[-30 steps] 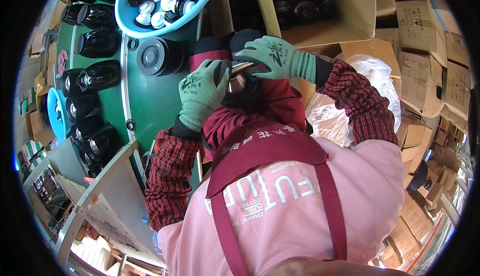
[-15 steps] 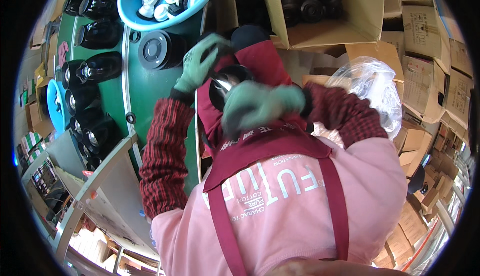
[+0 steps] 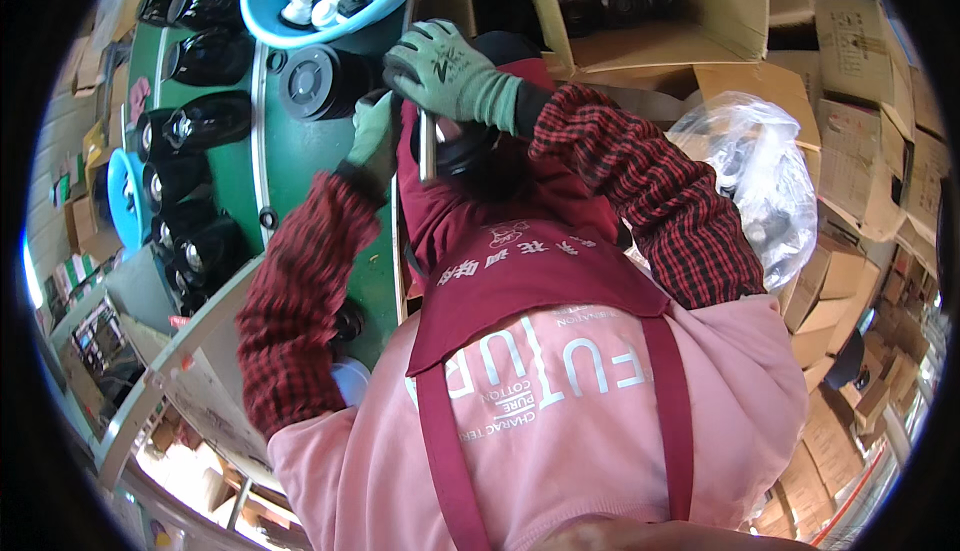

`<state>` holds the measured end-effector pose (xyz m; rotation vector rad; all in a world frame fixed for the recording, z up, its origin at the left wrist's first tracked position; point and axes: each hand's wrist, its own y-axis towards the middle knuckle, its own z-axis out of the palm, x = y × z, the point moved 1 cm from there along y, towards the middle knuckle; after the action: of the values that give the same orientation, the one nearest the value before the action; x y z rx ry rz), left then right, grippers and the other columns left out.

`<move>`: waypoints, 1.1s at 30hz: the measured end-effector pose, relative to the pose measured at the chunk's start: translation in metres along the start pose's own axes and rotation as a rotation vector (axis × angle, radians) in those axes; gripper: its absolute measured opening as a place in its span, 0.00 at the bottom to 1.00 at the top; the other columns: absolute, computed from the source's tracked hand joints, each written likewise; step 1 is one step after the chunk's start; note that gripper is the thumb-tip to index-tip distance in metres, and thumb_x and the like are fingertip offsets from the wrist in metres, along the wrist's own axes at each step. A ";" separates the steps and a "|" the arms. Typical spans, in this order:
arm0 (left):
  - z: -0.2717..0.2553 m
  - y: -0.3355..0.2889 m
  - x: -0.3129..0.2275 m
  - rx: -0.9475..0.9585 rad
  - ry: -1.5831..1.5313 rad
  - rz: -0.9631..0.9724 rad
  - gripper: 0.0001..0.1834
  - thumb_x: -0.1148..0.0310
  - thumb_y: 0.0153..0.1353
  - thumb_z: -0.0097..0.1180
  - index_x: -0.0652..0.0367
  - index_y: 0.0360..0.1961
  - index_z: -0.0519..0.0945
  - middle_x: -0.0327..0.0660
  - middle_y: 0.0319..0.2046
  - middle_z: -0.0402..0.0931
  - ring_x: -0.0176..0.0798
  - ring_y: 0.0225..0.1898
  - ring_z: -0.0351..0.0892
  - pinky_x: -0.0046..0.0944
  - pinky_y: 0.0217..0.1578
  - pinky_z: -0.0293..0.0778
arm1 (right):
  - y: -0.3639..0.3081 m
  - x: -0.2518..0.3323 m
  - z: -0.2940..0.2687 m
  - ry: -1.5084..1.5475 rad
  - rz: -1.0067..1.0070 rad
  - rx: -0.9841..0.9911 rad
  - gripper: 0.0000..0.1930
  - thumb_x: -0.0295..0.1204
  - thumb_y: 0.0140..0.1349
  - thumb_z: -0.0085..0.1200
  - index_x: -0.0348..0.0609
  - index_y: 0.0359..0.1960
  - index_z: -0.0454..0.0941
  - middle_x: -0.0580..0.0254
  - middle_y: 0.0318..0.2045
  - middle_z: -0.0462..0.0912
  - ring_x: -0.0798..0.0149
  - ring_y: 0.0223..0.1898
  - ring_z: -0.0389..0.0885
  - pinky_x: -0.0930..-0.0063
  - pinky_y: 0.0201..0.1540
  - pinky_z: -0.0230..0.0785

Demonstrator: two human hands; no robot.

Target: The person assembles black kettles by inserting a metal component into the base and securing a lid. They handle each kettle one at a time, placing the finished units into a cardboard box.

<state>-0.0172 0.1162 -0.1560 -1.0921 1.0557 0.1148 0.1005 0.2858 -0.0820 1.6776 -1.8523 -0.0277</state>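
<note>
Over my lap, a glossy black rounded vessel (image 3: pixel 478 163) lies tilted, with a shiny metallic strip (image 3: pixel 428 147) along its left side. My right hand (image 3: pixel 448 73), in a green glove, reaches across to the left, its fingers curled down over a dark piece I cannot identify. Close below those fingertips is my gloved left hand (image 3: pixel 373 131), closed and partly covered. What it grips is hidden. Just left of both hands, a stack of black round lids (image 3: pixel 312 83) stands on the green table (image 3: pixel 290 166).
A blue basin (image 3: pixel 262 26) of black and white caps sits at the far left. Several black jar-like vessels (image 3: pixel 208 121) lie along the table. Ahead is an open carton (image 3: pixel 690 49) with black round parts; a clear plastic bag (image 3: pixel 755 186) and stacked cartons (image 3: pixel 855 131) are on the right.
My right hand has moved from low over the vessel, far and left to beside the lids. My left hand has dropped a little nearer. The metallic strip has come into view.
</note>
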 end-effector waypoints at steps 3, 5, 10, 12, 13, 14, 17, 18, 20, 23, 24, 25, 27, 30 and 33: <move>0.027 -0.105 -0.073 0.405 0.139 -0.050 0.21 0.59 0.69 0.64 0.58 0.58 0.81 0.38 0.45 0.84 0.34 0.46 0.82 0.37 0.44 0.78 | -0.001 -0.007 0.027 -0.033 0.061 0.126 0.21 0.49 0.74 0.49 0.50 0.38 0.90 0.59 0.39 0.90 0.50 0.48 0.85 0.47 0.63 0.65; 0.054 -0.128 -0.092 0.205 0.653 -0.271 0.24 0.60 0.68 0.66 0.59 0.61 0.81 0.39 0.52 0.85 0.36 0.54 0.83 0.39 0.56 0.78 | 0.006 0.014 0.044 -0.111 0.021 0.197 0.23 0.50 0.76 0.47 0.49 0.39 0.91 0.60 0.41 0.90 0.50 0.50 0.84 0.44 0.62 0.64; 0.052 -0.114 -0.056 0.002 1.097 0.221 0.22 0.67 0.62 0.66 0.62 0.56 0.79 0.53 0.50 0.86 0.56 0.54 0.85 0.51 0.54 0.79 | 0.008 0.030 0.032 -0.139 0.133 0.421 0.25 0.51 0.76 0.45 0.50 0.40 0.92 0.61 0.45 0.91 0.53 0.50 0.83 0.49 0.60 0.64; 0.040 -0.111 -0.055 0.066 1.162 0.371 0.21 0.64 0.62 0.64 0.59 0.55 0.80 0.56 0.46 0.85 0.63 0.53 0.83 0.57 0.53 0.78 | -0.023 0.025 0.011 -0.334 -0.097 0.242 0.27 0.55 0.75 0.45 0.48 0.45 0.89 0.62 0.39 0.89 0.55 0.49 0.83 0.50 0.58 0.65; 0.028 -0.099 -0.058 0.148 1.323 0.524 0.17 0.69 0.61 0.61 0.56 0.53 0.82 0.52 0.47 0.83 0.61 0.53 0.82 0.55 0.54 0.79 | -0.032 0.027 -0.009 -0.272 0.013 0.319 0.29 0.59 0.73 0.46 0.48 0.47 0.88 0.62 0.38 0.89 0.55 0.48 0.84 0.49 0.57 0.66; 0.015 -0.087 -0.056 0.284 1.263 0.674 0.19 0.70 0.58 0.62 0.56 0.53 0.82 0.50 0.48 0.80 0.59 0.53 0.81 0.53 0.53 0.79 | -0.030 0.029 -0.030 -0.213 0.099 0.397 0.31 0.63 0.71 0.48 0.48 0.48 0.87 0.62 0.37 0.88 0.55 0.48 0.84 0.48 0.57 0.67; 0.039 -0.105 -0.069 0.368 1.209 0.735 0.19 0.72 0.60 0.60 0.55 0.54 0.82 0.50 0.49 0.79 0.59 0.54 0.80 0.53 0.55 0.79 | -0.030 0.012 -0.072 -0.079 0.086 0.632 0.36 0.70 0.59 0.59 0.47 0.45 0.84 0.53 0.39 0.87 0.52 0.43 0.87 0.56 0.50 0.75; 0.045 -0.105 -0.072 0.373 1.232 0.714 0.19 0.72 0.60 0.60 0.56 0.54 0.82 0.50 0.49 0.79 0.59 0.54 0.80 0.53 0.55 0.79 | -0.018 0.004 -0.087 0.000 0.098 0.791 0.37 0.70 0.58 0.60 0.45 0.44 0.86 0.49 0.42 0.89 0.50 0.45 0.88 0.58 0.50 0.78; 0.056 -0.111 -0.078 0.353 1.282 0.664 0.19 0.73 0.60 0.59 0.56 0.54 0.81 0.50 0.49 0.79 0.59 0.54 0.80 0.54 0.55 0.78 | 0.016 -0.028 -0.072 0.096 0.093 1.317 0.30 0.60 0.59 0.63 0.46 0.48 0.87 0.60 0.35 0.90 0.57 0.39 0.90 0.61 0.44 0.80; 0.071 -0.120 -0.080 0.328 1.352 0.628 0.20 0.73 0.60 0.58 0.56 0.55 0.80 0.51 0.50 0.79 0.59 0.54 0.80 0.54 0.55 0.78 | 0.042 -0.034 -0.063 0.250 0.382 1.895 0.18 0.47 0.61 0.65 0.47 0.41 0.86 0.66 0.26 0.86 0.63 0.29 0.84 0.67 0.34 0.78; 0.074 -0.121 -0.080 0.323 1.372 0.622 0.21 0.73 0.60 0.58 0.56 0.56 0.79 0.51 0.50 0.79 0.59 0.54 0.80 0.55 0.55 0.78 | 0.042 -0.038 -0.054 0.266 0.386 2.001 0.15 0.45 0.61 0.66 0.47 0.38 0.87 0.66 0.24 0.85 0.65 0.26 0.82 0.68 0.32 0.76; 0.075 -0.119 -0.078 0.315 1.367 0.642 0.22 0.73 0.60 0.58 0.56 0.57 0.79 0.49 0.50 0.79 0.57 0.55 0.80 0.54 0.55 0.79 | 0.040 -0.043 -0.047 0.284 0.393 2.106 0.12 0.43 0.60 0.67 0.47 0.34 0.87 0.67 0.23 0.84 0.67 0.23 0.80 0.69 0.29 0.74; 0.061 -0.111 -0.071 0.347 1.314 0.703 0.23 0.72 0.59 0.60 0.55 0.57 0.80 0.48 0.49 0.79 0.57 0.54 0.80 0.53 0.53 0.79 | 0.026 -0.040 -0.042 0.411 0.496 2.011 0.07 0.38 0.61 0.61 0.53 0.30 0.83 0.69 0.20 0.79 0.67 0.19 0.75 0.70 0.22 0.67; 0.052 -0.095 -0.072 0.453 1.362 0.819 0.25 0.71 0.56 0.64 0.51 0.58 0.82 0.42 0.47 0.80 0.51 0.50 0.81 0.49 0.49 0.82 | 0.015 -0.025 -0.057 0.455 0.631 1.825 0.08 0.39 0.57 0.61 0.55 0.24 0.80 0.70 0.20 0.80 0.66 0.17 0.74 0.70 0.20 0.66; 0.047 -0.068 -0.076 0.585 1.465 1.012 0.26 0.69 0.52 0.67 0.48 0.56 0.83 0.36 0.45 0.80 0.45 0.46 0.82 0.44 0.41 0.83 | -0.002 -0.004 -0.069 0.587 0.982 1.578 0.08 0.38 0.58 0.61 0.50 0.26 0.80 0.69 0.20 0.81 0.67 0.18 0.77 0.70 0.22 0.70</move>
<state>0.0091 0.1479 -0.0522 0.1780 2.6631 -0.2374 0.1338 0.3156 -0.0292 0.9165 -1.9371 2.4854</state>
